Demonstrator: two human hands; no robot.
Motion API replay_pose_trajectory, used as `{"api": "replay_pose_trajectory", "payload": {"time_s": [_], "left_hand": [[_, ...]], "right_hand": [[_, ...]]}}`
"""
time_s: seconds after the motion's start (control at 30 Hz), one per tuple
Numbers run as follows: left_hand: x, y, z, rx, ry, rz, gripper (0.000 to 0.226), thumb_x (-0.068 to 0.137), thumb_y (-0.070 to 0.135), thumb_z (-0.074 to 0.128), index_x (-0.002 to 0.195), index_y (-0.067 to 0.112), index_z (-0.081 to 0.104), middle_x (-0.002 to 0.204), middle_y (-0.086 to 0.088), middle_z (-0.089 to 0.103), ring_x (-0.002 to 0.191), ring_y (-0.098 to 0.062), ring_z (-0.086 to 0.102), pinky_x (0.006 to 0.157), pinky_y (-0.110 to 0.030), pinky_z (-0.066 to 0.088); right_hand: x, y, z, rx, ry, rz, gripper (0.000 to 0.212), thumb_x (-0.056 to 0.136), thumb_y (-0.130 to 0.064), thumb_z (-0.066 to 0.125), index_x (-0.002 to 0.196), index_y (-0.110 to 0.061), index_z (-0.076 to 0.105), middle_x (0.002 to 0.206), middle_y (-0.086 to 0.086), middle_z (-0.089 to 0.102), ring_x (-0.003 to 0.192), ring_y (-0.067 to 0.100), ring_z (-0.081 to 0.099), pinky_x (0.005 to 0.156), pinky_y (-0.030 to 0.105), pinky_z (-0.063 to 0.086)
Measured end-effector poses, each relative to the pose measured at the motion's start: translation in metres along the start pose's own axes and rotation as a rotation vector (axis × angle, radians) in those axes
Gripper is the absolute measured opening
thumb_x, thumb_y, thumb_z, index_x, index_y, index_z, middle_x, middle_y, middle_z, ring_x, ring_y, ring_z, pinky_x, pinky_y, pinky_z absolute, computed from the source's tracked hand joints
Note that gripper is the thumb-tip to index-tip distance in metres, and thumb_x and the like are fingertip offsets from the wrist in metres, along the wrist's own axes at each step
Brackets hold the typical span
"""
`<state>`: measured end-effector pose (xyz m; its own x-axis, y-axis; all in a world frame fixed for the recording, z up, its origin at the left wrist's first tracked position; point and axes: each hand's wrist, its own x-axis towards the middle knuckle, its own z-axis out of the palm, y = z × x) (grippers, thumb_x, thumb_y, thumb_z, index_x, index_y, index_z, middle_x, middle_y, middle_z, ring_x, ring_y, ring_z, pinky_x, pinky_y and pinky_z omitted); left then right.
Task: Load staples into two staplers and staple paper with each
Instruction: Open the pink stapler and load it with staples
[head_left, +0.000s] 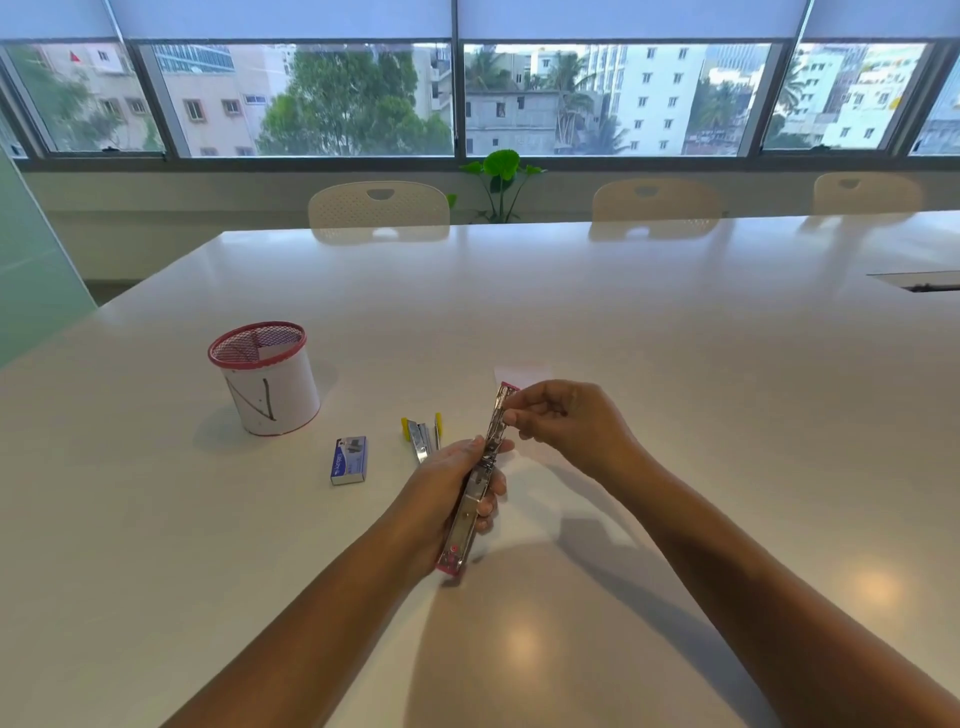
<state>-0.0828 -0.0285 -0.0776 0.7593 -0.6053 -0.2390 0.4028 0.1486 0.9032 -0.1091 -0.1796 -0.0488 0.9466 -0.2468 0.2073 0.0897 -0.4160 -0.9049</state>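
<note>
Over a white table (623, 322) by the office window, you hold the pink stapler (475, 483) swung fully open, your left hand (452, 499) curled round its lower half while your right hand (566, 421) pinches at the far end of its metal channel, fingertips together; whether a strip of staples sits between them is too small to tell. Just left of your hands, the yellow stapler (422, 436) lies opened on the table, and a blue staple box (348, 460) rests beside it. Pale paper (522, 373) lies just beyond your right hand. A pink-rimmed mesh cup (265, 376) stands farther left. Loading appears under way on the pink stapler; the yellow one's load cannot be judged, and no stapling of paper seems done yet.
</note>
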Motion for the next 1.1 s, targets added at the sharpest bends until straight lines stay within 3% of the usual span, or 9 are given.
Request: {"api": "replay_pose_trajectory", "payload": {"time_s": [0.37,0.53,0.77,1.1], "left_hand": [[0.0000,-0.0016,-0.0022,0.045,-0.022,0.011,0.034,0.096,0.025,0.038,0.111,0.001,0.058,0.061,-0.010,0.055,0.040,-0.014,0.042,0.040,-0.021,0.033],[0.0003,-0.0021,-0.0031,0.069,-0.033,0.016,0.035,0.096,0.026,0.039,0.111,0.001,0.058,0.060,-0.010,0.056,0.040,-0.014,0.042,0.041,-0.022,0.034],[0.0000,-0.0018,-0.0048,0.071,-0.044,0.005,0.034,0.096,0.026,0.038,0.110,0.002,0.059,0.061,-0.010,0.057,0.042,-0.015,0.043,0.039,-0.021,0.036],[-0.0010,0.0002,-0.0036,0.078,-0.073,0.011,0.036,0.096,0.026,0.037,0.110,0.002,0.059,0.057,-0.009,0.058,0.040,-0.014,0.043,0.041,-0.023,0.034]], "right_hand": [[-0.0003,-0.0002,0.0005,-0.035,0.014,-0.030,0.014,0.075,-0.018,0.075,0.087,-0.012,0.074,0.057,-0.021,0.062,0.054,-0.009,0.058,0.054,0.002,0.041],[-0.0020,0.0011,0.0026,-0.087,0.004,-0.041,0.016,0.075,-0.021,0.074,0.089,-0.013,0.074,0.071,-0.018,0.064,0.060,-0.015,0.058,0.057,-0.002,0.039],[-0.0001,0.0011,0.0015,-0.111,0.038,-0.017,0.015,0.077,-0.022,0.072,0.088,-0.012,0.073,0.067,-0.017,0.061,0.052,-0.015,0.053,0.049,0.000,0.037],[0.0003,0.0061,0.0048,-0.071,0.054,0.005,0.014,0.075,-0.024,0.074,0.084,-0.014,0.073,0.067,-0.014,0.063,0.051,-0.012,0.054,0.050,0.002,0.040]]}}
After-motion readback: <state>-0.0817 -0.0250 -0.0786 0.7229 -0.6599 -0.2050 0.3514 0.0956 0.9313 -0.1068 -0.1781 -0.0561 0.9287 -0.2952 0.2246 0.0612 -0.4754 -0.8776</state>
